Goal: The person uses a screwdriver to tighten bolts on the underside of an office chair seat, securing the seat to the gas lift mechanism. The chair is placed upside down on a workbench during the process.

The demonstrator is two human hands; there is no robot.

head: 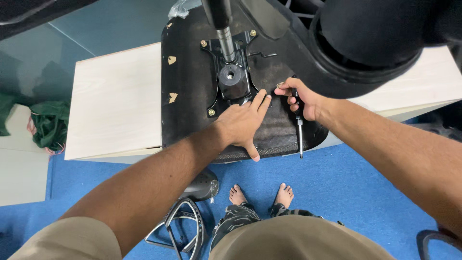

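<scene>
An upturned black chair seat lies on a pale wooden table. A black metal mechanism plate with brass bolts is fixed to its underside, and a gas-lift cylinder rises from it. My left hand lies flat on the seat, fingers spread, its fingertips touching the plate's near corner. My right hand grips a screwdriver whose metal shaft points toward me, and its fingertips pinch something small beside the plate.
A big black rounded chair part looms at the upper right, hiding part of the table. Blue floor covering lies below, with a chair armrest piece by my bare feet. Green cloth sits at the left.
</scene>
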